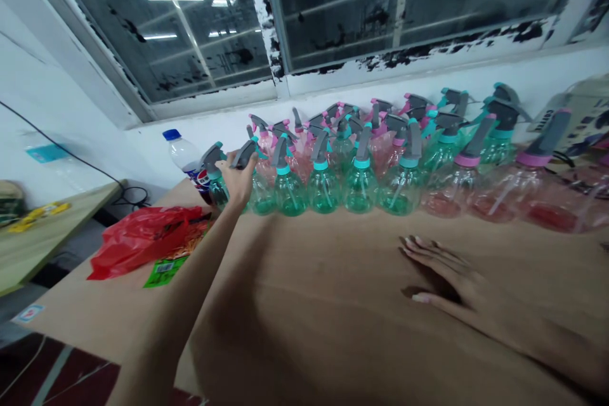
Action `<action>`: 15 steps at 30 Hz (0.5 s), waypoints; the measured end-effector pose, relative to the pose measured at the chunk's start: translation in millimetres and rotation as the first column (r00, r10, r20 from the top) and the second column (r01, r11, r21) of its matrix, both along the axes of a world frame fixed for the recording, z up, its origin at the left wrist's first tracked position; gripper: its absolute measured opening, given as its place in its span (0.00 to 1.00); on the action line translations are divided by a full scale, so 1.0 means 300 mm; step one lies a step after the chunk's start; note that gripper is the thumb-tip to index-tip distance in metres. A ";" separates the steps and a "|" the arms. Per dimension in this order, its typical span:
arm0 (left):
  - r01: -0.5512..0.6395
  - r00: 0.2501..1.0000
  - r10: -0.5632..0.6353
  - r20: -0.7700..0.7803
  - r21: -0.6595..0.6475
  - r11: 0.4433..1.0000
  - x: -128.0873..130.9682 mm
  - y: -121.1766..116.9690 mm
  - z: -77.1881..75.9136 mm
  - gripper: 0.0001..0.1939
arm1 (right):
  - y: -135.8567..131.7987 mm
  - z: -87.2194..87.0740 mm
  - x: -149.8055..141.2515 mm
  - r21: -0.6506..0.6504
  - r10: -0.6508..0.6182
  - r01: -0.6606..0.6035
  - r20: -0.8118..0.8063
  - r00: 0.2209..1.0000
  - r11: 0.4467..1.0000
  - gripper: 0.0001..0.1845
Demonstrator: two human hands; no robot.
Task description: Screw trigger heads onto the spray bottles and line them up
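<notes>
My left hand [238,181] reaches far forward and is closed on the grey trigger head of a green spray bottle [251,190] at the left end of the front row. Several green and pink spray bottles [361,184] with grey triggers and teal or pink collars stand in rows along the back of the brown table [304,304], under the window. My right hand [445,273] lies flat on the table with fingers stretched out, holding nothing, well in front of the bottles.
A red plastic bag [137,238] and a green label [164,271] lie at the table's left side. A water bottle with a blue cap [183,155] stands behind them. A second table [42,235] is at the far left. A machine [578,114] sits at the far right.
</notes>
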State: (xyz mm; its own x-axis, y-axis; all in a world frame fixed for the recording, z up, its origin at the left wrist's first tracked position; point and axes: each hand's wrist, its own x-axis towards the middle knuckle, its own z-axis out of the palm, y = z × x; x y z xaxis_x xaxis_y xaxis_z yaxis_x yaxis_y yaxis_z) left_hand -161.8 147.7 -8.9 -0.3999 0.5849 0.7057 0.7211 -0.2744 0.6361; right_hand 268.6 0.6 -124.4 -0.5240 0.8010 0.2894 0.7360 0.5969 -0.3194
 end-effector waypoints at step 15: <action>0.156 0.975 -0.169 -0.146 -0.099 0.983 0.111 -0.374 -0.098 0.18 | -0.006 0.031 -0.017 -0.070 -0.023 0.019 -0.043 0.999 0.997 0.38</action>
State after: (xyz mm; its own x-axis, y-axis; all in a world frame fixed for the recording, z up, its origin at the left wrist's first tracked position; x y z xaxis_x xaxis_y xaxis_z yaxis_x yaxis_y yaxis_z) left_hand -128.4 35.6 -38.3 -0.1858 0.6945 0.6951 0.7621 -0.3446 0.5481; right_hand 263.4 -1.3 -115.2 -0.4948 0.8307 0.2553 0.7324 0.5567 -0.3920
